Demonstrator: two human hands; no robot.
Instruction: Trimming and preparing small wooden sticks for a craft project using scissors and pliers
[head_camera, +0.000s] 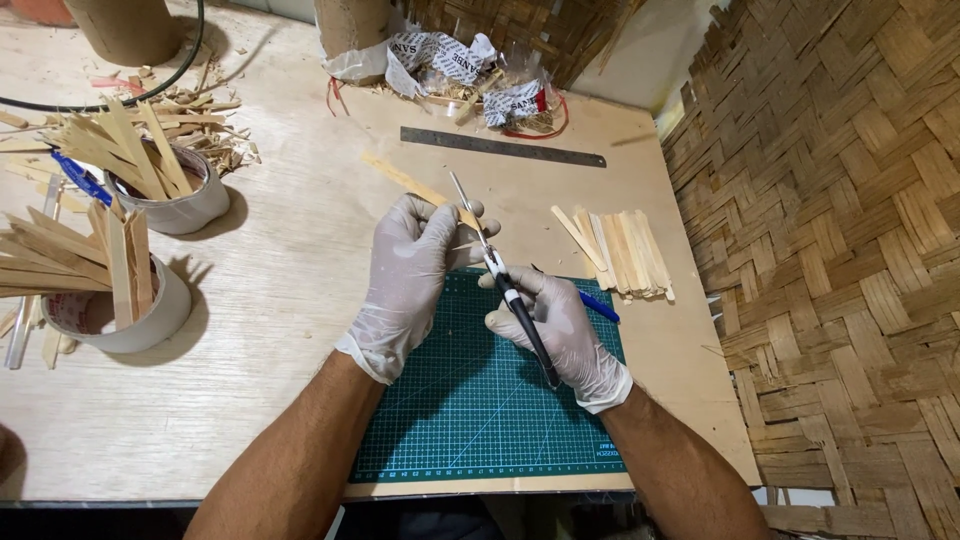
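I'm pinching the bamboo strip (415, 188) in my left hand (408, 270), right hand (555, 325) gripping the craft knife (500, 270), shaving shallow over the cutting mat (470, 420), blade away from fingers.

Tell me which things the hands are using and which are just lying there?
In use:
left hand
right hand
long wooden strip
scissors
green cutting mat

Lying about:
steel ruler
pile of cut strips
blue pen
two tape rolls holding sticks
crumpled wrapper
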